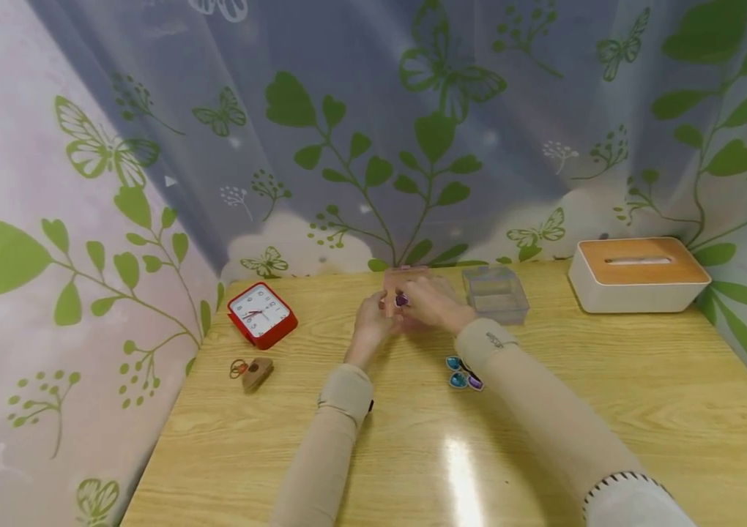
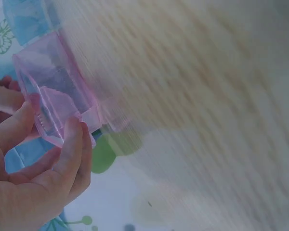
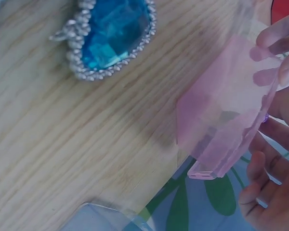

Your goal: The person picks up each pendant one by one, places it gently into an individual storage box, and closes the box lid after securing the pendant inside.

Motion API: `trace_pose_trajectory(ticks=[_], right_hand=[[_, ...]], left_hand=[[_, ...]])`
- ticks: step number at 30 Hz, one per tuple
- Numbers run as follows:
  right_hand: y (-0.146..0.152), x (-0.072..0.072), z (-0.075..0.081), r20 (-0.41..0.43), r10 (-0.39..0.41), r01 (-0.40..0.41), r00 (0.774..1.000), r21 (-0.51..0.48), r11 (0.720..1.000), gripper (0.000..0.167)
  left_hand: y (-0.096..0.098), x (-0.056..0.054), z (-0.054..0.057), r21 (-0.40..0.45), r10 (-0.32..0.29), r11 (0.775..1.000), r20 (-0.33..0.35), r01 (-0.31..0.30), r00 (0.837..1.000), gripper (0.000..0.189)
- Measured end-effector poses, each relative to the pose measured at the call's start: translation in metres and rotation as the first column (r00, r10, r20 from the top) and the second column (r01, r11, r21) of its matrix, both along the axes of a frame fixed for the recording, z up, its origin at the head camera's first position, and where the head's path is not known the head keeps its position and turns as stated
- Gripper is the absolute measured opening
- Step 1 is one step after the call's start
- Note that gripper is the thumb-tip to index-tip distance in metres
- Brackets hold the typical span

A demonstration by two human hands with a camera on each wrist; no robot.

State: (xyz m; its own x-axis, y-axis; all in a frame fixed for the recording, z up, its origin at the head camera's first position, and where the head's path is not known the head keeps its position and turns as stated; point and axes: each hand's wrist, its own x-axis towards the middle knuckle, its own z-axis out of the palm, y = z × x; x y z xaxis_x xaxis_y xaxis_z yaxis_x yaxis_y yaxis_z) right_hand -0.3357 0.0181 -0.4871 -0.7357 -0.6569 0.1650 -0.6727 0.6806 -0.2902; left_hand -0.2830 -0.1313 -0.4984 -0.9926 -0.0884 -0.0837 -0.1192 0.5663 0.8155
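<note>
My left hand (image 1: 373, 322) grips a translucent pink plastic box (image 2: 58, 91) by its edge, thumb on one side and fingers on the other. The box is tilted over the back of the table. At its opening, the curled fingers of my right hand (image 1: 433, 300) pinch a purple gem piece (image 1: 402, 300). Only a sliver of purple shows behind the pink wall in the right wrist view. Below my right wrist lies a cluster of silver-rimmed teal and purple gems (image 1: 458, 380), partly covered by the sleeve. One blue gem (image 3: 118, 38) looks large in the right wrist view.
A clear plastic box (image 1: 497, 296) stands right of my hands. Farther right is a white tissue box (image 1: 637, 296) with a wooden top. On the left are a red clock (image 1: 261, 315) and a brown pouch-like keyring (image 1: 257, 373). A patterned curtain (image 1: 360, 146) hangs behind the table.
</note>
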Motion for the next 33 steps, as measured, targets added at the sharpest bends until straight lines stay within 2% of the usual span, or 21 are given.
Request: trace_pose_trajectory(ticks=[4, 10, 14, 20, 24, 27, 31, 33], right_hand=[[-0.005, -0.001, 0.0, 0.038, -0.027, 0.026, 0.999, 0.044, 0.999, 0.011], [-0.012, -0.002, -0.003, 0.026, -0.079, 0.076, 0.997, 0.114, 0.991, 0.012], [-0.014, -0.002, -0.006, 0.03, -0.084, 0.08, 0.996, 0.132, 0.988, 0.013], [-0.012, -0.002, -0.005, 0.075, -0.082, 0.071, 0.994, 0.141, 0.987, 0.007], [-0.001, -0.001, 0.003, 0.087, -0.088, 0.081, 0.992, 0.084, 0.993, 0.014], [0.01, 0.001, 0.011, 0.07, -0.084, 0.082, 0.994, 0.033, 0.996, 0.028], [0.029, 0.009, 0.023, 0.02, -0.112, 0.112, 0.994, 0.006, 0.994, 0.048], [0.039, 0.017, 0.028, -0.011, -0.128, 0.128, 0.992, -0.002, 0.992, 0.046]], left_hand=[[-0.003, 0.0, -0.001, 0.008, 0.006, 1.0, 0.021, -0.006, 1.0, 0.07], [-0.005, 0.0, -0.003, 0.034, -0.007, 0.999, 0.02, 0.006, 1.0, 0.069], [-0.005, 0.002, -0.005, 0.044, -0.015, 0.999, 0.015, 0.014, 1.0, 0.069], [-0.005, 0.004, -0.006, -0.007, -0.023, 1.0, -0.012, 0.023, 1.0, 0.066], [-0.004, 0.004, -0.007, -0.03, -0.029, 0.999, -0.036, 0.028, 0.999, 0.066], [-0.004, 0.004, -0.007, -0.019, -0.024, 1.0, -0.039, 0.023, 0.999, 0.066], [-0.006, 0.004, -0.008, -0.004, -0.022, 1.0, -0.024, 0.022, 0.999, 0.066], [-0.007, 0.005, -0.009, -0.006, -0.023, 1.0, -0.016, 0.023, 1.0, 0.066]])
